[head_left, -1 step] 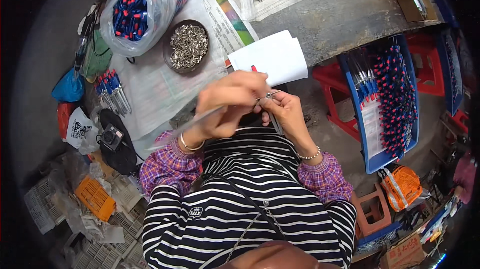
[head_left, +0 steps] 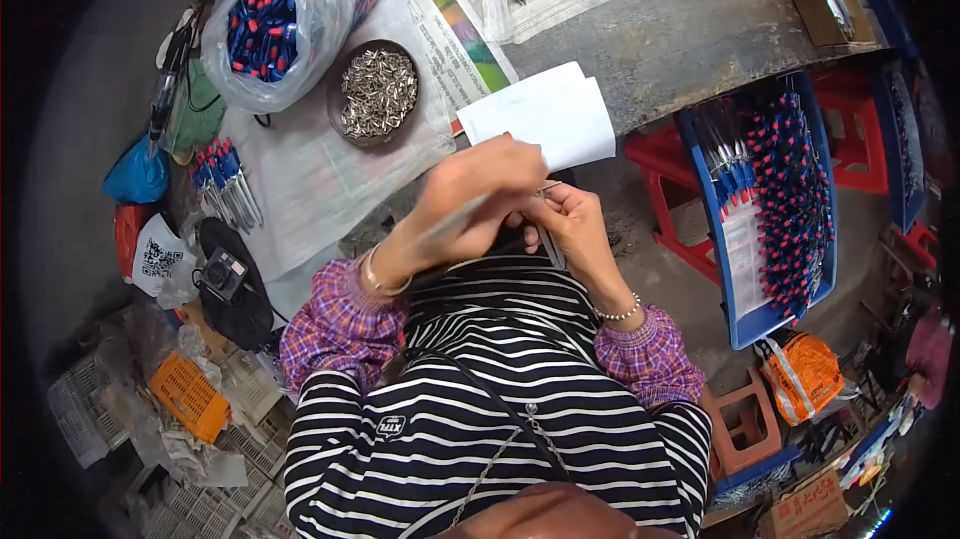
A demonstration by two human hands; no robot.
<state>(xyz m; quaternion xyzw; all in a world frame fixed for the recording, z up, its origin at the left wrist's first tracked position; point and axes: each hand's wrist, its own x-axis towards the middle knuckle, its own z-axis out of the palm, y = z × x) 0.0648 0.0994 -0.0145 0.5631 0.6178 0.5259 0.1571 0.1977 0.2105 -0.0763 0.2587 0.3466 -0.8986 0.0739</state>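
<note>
Both my hands meet in front of my lap, near a folded white paper. My left hand (head_left: 478, 194), blurred by motion, is closed round a slim silver rod (head_left: 455, 224) that slants down toward my wrist. A bit of red shows above its knuckles. My right hand (head_left: 570, 224) is closed in a pinch, with a thin metal piece (head_left: 549, 185) at its fingertips. Narrow silver rods (head_left: 551, 249) stick out below its fingers. My left fingers cover the spot where the hands meet, so I cannot tell whether the parts touch.
Left on the table stand a bowl of small metal parts (head_left: 335, 104) and a clear bag (head_left: 218, 64) of blue-and-red pieces. The white paper (head_left: 590, 124) lies ahead. At right, a blue tray (head_left: 742, 331) holds many blue-and-red pieces beside a red stool (head_left: 665, 164).
My left hand has shifted slightly and turned, and the silver rod in it now looks shorter. Less of the red bit shows. My right hand stays in place.
</note>
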